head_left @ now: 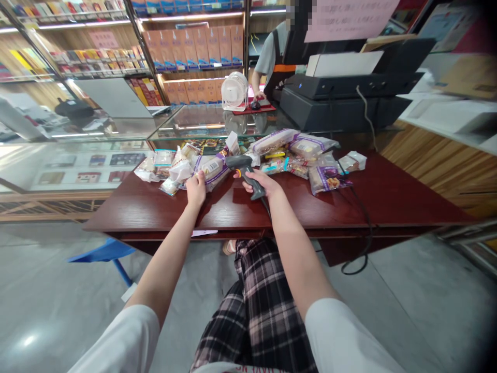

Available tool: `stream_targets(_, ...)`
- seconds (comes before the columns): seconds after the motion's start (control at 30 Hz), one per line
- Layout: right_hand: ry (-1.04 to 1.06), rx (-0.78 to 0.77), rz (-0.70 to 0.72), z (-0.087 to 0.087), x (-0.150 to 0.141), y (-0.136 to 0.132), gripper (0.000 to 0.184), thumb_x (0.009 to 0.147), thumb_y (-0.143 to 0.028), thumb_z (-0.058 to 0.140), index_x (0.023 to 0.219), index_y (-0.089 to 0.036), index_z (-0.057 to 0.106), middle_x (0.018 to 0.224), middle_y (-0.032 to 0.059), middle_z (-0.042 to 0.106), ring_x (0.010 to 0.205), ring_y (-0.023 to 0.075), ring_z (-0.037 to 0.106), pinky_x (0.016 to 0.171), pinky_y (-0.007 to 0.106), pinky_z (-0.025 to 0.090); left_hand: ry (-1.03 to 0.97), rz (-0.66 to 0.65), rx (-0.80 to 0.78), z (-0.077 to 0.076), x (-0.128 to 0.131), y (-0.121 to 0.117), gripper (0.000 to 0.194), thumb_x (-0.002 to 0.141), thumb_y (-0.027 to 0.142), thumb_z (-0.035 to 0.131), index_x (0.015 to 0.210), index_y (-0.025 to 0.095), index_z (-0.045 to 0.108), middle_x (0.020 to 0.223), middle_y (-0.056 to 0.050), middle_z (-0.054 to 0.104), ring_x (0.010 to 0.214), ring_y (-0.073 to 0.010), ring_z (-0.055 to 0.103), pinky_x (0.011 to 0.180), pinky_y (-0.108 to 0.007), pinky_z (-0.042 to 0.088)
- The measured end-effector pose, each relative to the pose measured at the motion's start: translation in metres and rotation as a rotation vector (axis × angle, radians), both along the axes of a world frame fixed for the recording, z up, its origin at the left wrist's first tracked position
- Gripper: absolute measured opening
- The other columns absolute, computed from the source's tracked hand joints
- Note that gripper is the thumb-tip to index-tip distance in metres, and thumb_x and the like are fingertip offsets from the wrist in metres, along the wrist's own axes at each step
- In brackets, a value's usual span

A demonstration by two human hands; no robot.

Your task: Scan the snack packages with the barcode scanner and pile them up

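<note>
My right hand (pixel 264 184) is wrapped round the grip of a dark grey barcode scanner (pixel 255 185). Its head points left at a purple and clear snack bag (pixel 212 168) with a printed barcode. The near left end of that bag is pinched in my left hand (pixel 196 189). Left of it lie several more clear packets (pixel 155 165). Behind and right of the scanner is a pile of snack bags (pixel 275 141), some purple-edged. A purple packet (pixel 328 178) with a food picture lies at the pile's right front.
The dark red desk (pixel 396 191) has a black cable (pixel 363 212) hanging over its front edge. Behind are a glass counter (pixel 194 122), a white fan (pixel 234 92), and a co-worker's hand (pixel 259 97) at a mouse. A black printer (pixel 341 98) stands right; a blue stool (pixel 104 251) is below left.
</note>
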State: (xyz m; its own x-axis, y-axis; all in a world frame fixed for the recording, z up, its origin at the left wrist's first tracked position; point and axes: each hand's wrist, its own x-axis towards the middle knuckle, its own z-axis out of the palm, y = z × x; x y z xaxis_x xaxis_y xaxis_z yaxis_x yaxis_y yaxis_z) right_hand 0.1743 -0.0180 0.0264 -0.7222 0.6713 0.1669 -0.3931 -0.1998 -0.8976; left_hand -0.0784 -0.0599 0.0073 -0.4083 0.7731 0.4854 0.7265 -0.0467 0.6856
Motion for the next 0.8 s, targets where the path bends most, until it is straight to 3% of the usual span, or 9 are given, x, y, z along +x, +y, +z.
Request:
stream_targets(0.3, 0.034, 0.001, 0.09, -0.0008, -0.0029, -0.002, 0.036, 0.08, -0.031, 0.07, 0.108, -0.017, 0.053, 0.098, 0.0036, 0.063, 0.049, 0.005, 0.046, 0.041, 0.021, 0.04, -0.037, -0.08, -0.018, 0.0033, 0.0037, -0.0047, 0.056, 0.097, 0.049, 0.025, 0.06, 0.02, 0.055, 0.05, -0.007, 0.06, 0.065, -0.02, 0.064, 0.071, -0.03, 0.049)
stream_targets(0.53, 0.035, 0.042, 0.033, 0.0012, 0.0003, -0.0032, 0.025, 0.085, -0.03, 0.062, 0.104, -0.017, 0.053, 0.109, 0.0109, 0.067, 0.051, 0.0067, 0.045, 0.042, 0.021, 0.039, 0.034, -0.045, 0.007, 0.0016, 0.0042, -0.0033, 0.05, 0.096, 0.048, 0.03, 0.074, 0.018, 0.062, 0.076, -0.011, 0.069, 0.081, -0.0231, 0.066, 0.078, -0.032, 0.047)
stream_targets(0.67, 0.041, 0.031, -0.003, 0.0033, 0.0008, -0.0052, 0.024, 0.084, -0.029, 0.061, 0.103, -0.017, 0.054, 0.112, 0.0123, 0.067, 0.052, 0.0071, 0.044, 0.042, 0.021, 0.039, 0.112, -0.023, 0.01, 0.0031, 0.0038, -0.0065, 0.044, 0.095, 0.05, 0.034, 0.086, 0.016, 0.061, 0.081, -0.012, 0.068, 0.084, -0.0249, 0.065, 0.08, -0.035, 0.047)
stream_targets(0.8, 0.062, 0.003, -0.046, 0.0035, 0.002, -0.0038, 0.023, 0.083, -0.028, 0.061, 0.103, -0.017, 0.056, 0.118, 0.012, 0.066, 0.052, 0.0059, 0.042, 0.043, 0.021, 0.038, 0.111, -0.025, 0.156, -0.0003, -0.0014, -0.005, 0.044, 0.096, 0.051, 0.035, 0.106, 0.013, 0.055, 0.096, -0.014, 0.066, 0.093, -0.0259, 0.063, 0.087, -0.038, 0.046)
